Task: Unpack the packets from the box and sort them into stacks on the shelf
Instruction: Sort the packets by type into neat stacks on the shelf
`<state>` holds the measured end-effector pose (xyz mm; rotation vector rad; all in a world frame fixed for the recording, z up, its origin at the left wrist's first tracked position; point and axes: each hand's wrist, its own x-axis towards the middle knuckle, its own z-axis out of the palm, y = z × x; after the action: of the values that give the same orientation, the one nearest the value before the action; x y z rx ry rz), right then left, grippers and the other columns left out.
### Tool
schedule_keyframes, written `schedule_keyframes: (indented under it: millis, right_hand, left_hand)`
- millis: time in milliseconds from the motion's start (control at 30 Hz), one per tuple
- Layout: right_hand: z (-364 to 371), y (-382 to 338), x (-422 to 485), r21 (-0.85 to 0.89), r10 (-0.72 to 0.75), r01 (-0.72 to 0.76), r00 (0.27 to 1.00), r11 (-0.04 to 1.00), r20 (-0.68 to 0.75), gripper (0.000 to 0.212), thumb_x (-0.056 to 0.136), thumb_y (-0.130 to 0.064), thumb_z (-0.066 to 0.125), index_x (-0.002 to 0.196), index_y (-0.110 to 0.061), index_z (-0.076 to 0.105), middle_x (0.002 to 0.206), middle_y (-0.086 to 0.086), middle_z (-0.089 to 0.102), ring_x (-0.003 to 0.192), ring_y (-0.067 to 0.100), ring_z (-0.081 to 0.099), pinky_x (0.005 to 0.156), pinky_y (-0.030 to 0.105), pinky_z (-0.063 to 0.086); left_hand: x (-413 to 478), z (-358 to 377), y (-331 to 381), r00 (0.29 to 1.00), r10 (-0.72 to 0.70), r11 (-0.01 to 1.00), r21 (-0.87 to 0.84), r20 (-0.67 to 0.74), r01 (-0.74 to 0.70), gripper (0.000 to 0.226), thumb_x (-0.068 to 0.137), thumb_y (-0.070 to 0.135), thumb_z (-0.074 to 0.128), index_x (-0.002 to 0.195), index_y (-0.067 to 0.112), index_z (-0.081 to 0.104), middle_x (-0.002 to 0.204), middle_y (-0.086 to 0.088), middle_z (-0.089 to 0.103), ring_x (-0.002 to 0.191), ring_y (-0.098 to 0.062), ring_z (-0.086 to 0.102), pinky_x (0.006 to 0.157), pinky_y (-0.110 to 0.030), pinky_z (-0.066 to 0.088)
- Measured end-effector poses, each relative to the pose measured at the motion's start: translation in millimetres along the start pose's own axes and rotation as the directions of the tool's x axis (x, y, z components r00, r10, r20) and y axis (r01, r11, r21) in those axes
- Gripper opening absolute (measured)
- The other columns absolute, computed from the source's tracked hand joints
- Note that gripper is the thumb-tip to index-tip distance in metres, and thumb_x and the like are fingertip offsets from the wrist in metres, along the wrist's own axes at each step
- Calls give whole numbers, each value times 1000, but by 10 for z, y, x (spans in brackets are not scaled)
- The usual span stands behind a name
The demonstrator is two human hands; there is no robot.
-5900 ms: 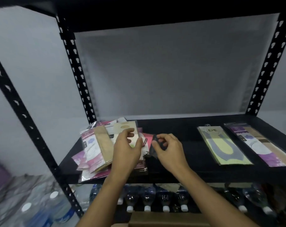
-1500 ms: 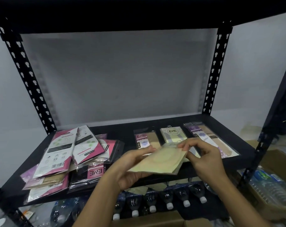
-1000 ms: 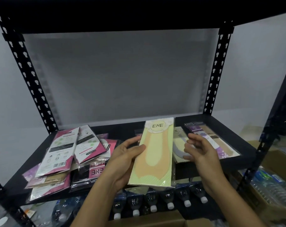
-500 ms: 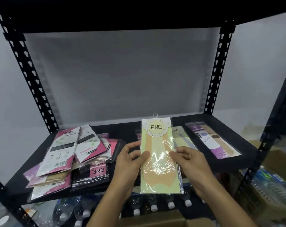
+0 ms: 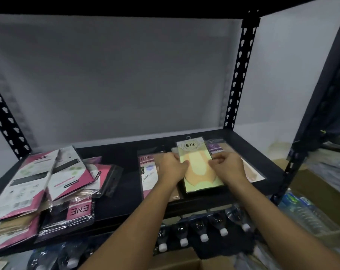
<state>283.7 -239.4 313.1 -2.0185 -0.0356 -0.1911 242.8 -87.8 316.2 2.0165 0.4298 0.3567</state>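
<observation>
Lowered from mid-air, the yellow packet (image 5: 199, 168) lies on the shelf (image 5: 126, 166), long axis pointing away, left hand (image 5: 172, 169) and right hand (image 5: 229, 168) pinching opposite edges.

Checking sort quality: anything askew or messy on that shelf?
Yes: the left pile is a jumble, pink packets fanned at angles, one black packet reads ENE upside down. The yellow packet at right lies straight.

both hands (image 5: 172, 168) (image 5: 230, 167) hold yellow pkt (image 5: 199, 168) flat on shelf (image 5: 126, 184).
</observation>
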Motion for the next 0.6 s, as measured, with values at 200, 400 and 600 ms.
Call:
schedule_keyframes:
  millis: [200,400,600]
  right_hand:
    - [185,161,293,-248,-52,58,998,967,32,14,84,-10,66,96,-4,70,96,14,70,85,25,63,74,24,46]
    - [259,234,288,-360,-68,92,995,928,77,14,87,-10,61,90,1,69,91,16,69,81,27,62,73,27,48]
    - [206,130,180,-331,-197,187,980,925,3,20,90,-13,57,92,1,70,90,17,68,85,31,62,75,28,48]
  left_hand:
    - [129,185,-12,999,-38,983,179,4,36,19,88,17,67,104,7,69,104,-5,71,68,-11,56,36,-12,32]
    - [142,172,-7,999,-46,979,201,0,45,19,88,17,67,100,1,69,102,-11,71,67,-15,59,34,-12,27]
    - [77,66,70,1000,-18,989,149,-5,19,23,89,20,66,100,0,67,100,-13,71,84,-23,69,33,-12,29]
